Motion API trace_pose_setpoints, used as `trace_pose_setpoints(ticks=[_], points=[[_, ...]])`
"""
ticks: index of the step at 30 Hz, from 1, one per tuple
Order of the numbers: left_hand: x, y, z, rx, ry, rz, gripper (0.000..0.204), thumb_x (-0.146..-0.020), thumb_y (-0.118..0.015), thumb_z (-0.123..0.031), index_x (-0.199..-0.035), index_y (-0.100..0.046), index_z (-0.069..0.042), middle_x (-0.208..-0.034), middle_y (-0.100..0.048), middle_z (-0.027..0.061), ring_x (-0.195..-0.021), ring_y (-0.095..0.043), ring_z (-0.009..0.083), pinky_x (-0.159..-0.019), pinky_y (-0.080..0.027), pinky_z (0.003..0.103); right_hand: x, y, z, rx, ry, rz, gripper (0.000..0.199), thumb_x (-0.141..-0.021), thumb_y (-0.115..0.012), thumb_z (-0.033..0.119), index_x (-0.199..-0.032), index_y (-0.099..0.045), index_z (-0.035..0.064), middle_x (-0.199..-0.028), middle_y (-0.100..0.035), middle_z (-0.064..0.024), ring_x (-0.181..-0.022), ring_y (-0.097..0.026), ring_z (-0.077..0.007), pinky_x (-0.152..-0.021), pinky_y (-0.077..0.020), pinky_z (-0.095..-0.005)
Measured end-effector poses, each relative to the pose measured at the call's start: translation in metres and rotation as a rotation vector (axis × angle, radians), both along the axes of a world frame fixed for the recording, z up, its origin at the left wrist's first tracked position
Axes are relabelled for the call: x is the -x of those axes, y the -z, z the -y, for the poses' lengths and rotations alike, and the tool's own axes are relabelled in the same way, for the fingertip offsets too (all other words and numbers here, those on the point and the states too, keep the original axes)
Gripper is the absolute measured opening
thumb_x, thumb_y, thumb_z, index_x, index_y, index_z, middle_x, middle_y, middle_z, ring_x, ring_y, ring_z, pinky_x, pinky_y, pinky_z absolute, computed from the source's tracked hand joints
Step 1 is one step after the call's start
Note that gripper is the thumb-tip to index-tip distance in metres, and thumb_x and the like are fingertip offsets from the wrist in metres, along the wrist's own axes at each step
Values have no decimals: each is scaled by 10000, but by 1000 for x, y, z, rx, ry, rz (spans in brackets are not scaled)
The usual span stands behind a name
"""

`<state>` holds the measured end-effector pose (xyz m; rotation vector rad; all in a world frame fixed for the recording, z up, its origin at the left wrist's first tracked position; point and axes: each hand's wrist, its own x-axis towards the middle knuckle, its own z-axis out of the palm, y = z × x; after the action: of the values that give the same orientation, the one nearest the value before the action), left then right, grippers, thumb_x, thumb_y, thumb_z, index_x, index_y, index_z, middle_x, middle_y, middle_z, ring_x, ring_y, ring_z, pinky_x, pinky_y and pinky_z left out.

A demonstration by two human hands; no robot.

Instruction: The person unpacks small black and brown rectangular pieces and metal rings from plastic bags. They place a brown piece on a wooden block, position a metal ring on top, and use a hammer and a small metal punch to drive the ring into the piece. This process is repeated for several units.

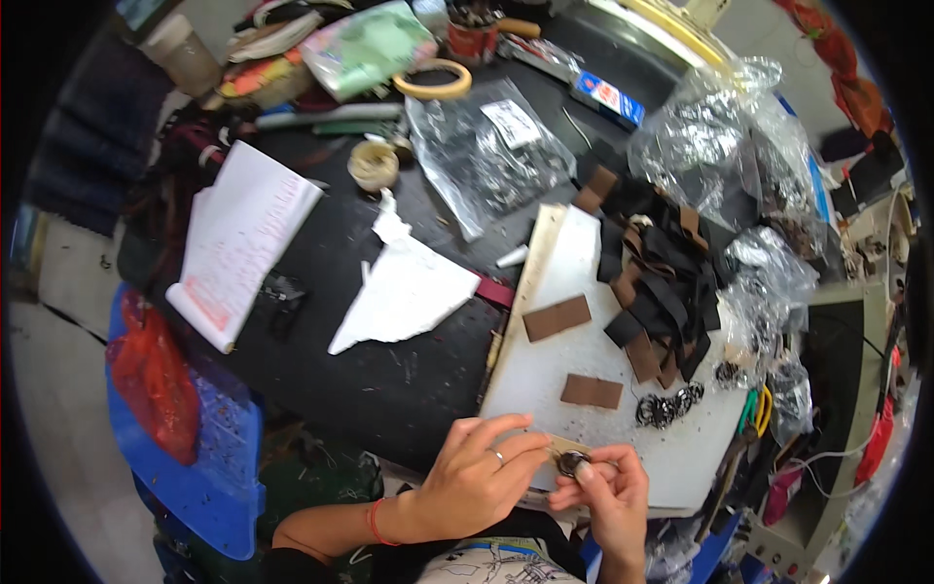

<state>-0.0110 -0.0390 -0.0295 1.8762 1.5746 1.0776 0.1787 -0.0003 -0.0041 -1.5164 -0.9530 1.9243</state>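
Left hand: your left hand [477, 477] lies low at the near edge of the white board [574, 282], fingers curled together, their tips pinching one end of a thin tan strip [562, 448].
Right hand: your right hand [605, 492] sits just beside the left, thumb and forefinger pressed on a small round fitting [572, 462].
Fitting: small, dark and shiny, ring-like, lying on the tan strip between your two hands; finer detail is too small to tell.
Rings: a cluster of dark metal rings [667, 406] rests on the board, just beyond your right hand.
Brown pieces: two flat brown rectangles [592, 390] [556, 317] lie apart on the board, one nearer, one farther.
Strap pile: black and brown straps [662, 282] are heaped at the board's far right edge.
Worktop: the black worktop [389, 380] carries a torn white sheet [404, 287], a notepad [238, 238] and clear plastic bags [486, 156] farther off.
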Motion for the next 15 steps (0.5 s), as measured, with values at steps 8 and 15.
trace_pose_setpoints(ticks=[8, 15], points=[[85, -19, -41, -75, -356, -90, 153, -782, -642, 2, -927, -676, -33, -945, -665, 116, -888, -613, 296, -802, -493, 369, -40, 7, -22, -1104, -169, 650, 162, -794, -624, -97, -921, -594, 0, -877, -631, -122, -778, -638, -232, -714, -507, -291], [14, -36, -24, 452, 35, 585, 367, -876, -654, -112, -1196, -551, 35, -1011, -666, 139, -903, -658, 155, -804, -539, 284, -20, 9, -20, -1438, -330, 515, 251, -673, -669, -116, -880, -646, 24, -964, -651, -176, -832, -653, -303, -700, -540, -350]])
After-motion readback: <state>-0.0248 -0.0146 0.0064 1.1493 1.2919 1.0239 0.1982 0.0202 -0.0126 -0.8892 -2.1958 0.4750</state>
